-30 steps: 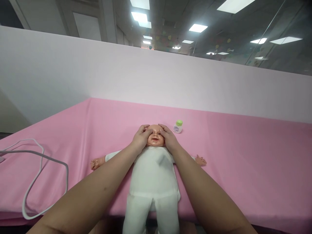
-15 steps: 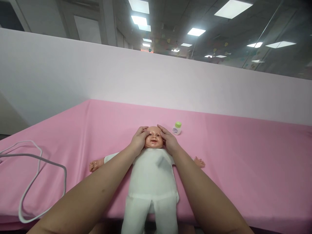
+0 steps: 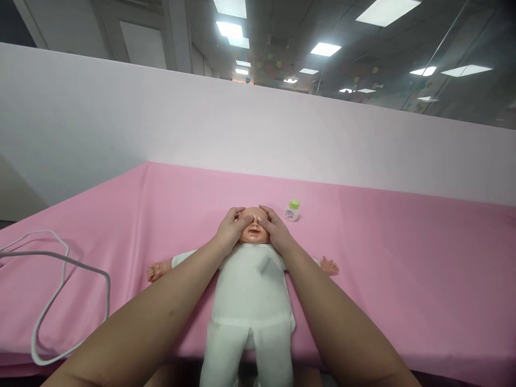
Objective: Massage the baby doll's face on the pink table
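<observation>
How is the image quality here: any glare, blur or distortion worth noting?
Head view: ceiling panels blow out white; the pink table is evenly lit, shadows soft; wide-angle stretch enlarges the forearms at the bottom; doll and bottle look reasonably sharp.

Our two bare forearms, no sleeves, left hand and right hand bare, no rings or gloves

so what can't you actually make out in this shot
Head view only:
- Doll eyes: covered by the left hand and right hand.
- Doll's feet: cut off by the bottom edge.
- Bottle label: too small to read.
- White cable: its ends run past the left edge.
</observation>
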`<state>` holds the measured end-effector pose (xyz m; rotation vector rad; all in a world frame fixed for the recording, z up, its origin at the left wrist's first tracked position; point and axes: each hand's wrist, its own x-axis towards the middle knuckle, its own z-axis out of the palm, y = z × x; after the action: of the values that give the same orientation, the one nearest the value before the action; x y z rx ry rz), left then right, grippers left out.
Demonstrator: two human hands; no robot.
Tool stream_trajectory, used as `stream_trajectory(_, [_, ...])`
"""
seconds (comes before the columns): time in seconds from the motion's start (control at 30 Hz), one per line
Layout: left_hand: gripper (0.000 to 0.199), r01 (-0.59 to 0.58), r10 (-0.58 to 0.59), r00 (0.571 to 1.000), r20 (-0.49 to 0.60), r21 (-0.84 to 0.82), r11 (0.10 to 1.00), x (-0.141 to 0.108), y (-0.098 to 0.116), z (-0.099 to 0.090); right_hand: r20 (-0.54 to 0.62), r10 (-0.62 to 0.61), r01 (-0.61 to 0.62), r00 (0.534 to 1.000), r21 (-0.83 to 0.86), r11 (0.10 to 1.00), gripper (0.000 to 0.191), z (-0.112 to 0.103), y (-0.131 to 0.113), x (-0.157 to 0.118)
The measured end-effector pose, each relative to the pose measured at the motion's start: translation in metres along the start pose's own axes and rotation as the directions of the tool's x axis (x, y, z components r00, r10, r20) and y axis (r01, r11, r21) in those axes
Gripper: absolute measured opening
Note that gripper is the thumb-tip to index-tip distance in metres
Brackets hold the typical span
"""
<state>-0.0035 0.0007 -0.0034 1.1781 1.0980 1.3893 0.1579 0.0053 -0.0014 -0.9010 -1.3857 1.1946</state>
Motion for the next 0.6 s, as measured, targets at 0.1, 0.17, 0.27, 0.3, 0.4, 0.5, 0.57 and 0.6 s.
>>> stream_trajectory(0.1, [0.054,0.014,-0.014,1.000,0.013,-0.001,1.000,0.0003,0.0008,-0.0006,-0.028,-0.010,0.008,1.000,-0.044,0.999,0.058,0.0011,-0.0005,0.0008])
stream_trajectory(0.17, [0.054,0.017,-0.017,1.000,0.018,0.007,1.000,0.0003,0.0012,-0.0008,-0.046,-0.014,0.011,0.999,-0.068,0.998,0.058,0.0019,-0.0002,0.0020])
stream_trajectory(0.27, [0.052,0.014,-0.014,1.000,0.006,0.021,1.000,0.0001,0.0012,-0.0006,-0.063,-0.015,0.009,0.998,-0.087,0.996,0.059,0.0025,0.0008,0.0037])
stream_trajectory(0.3, [0.051,0.012,-0.013,1.000,0.002,0.027,1.000,0.0000,0.0011,-0.0005,-0.065,-0.015,0.009,0.998,-0.090,0.996,0.059,0.0026,0.0011,0.0040])
stream_trajectory(0.4, [0.050,0.007,-0.007,1.000,-0.007,0.038,0.999,0.0000,0.0005,-0.0001,-0.062,-0.016,0.010,0.998,-0.089,0.996,0.058,0.0023,0.0015,0.0041])
stream_trajectory(0.5, [0.050,0.003,-0.003,1.000,-0.014,0.038,0.999,0.0005,-0.0002,0.0003,-0.056,-0.015,0.011,0.998,-0.086,0.996,0.056,0.0019,0.0017,0.0036])
stream_trajectory(0.57, [0.049,0.006,-0.005,1.000,-0.016,0.033,0.999,0.0011,-0.0008,0.0004,-0.058,-0.011,0.006,0.998,-0.086,0.996,0.054,0.0015,0.0026,0.0038])
stream_trajectory(0.6, [0.049,0.008,-0.008,1.000,-0.015,0.031,0.999,0.0014,-0.0010,0.0004,-0.060,-0.008,0.003,0.998,-0.086,0.996,0.053,0.0012,0.0032,0.0041])
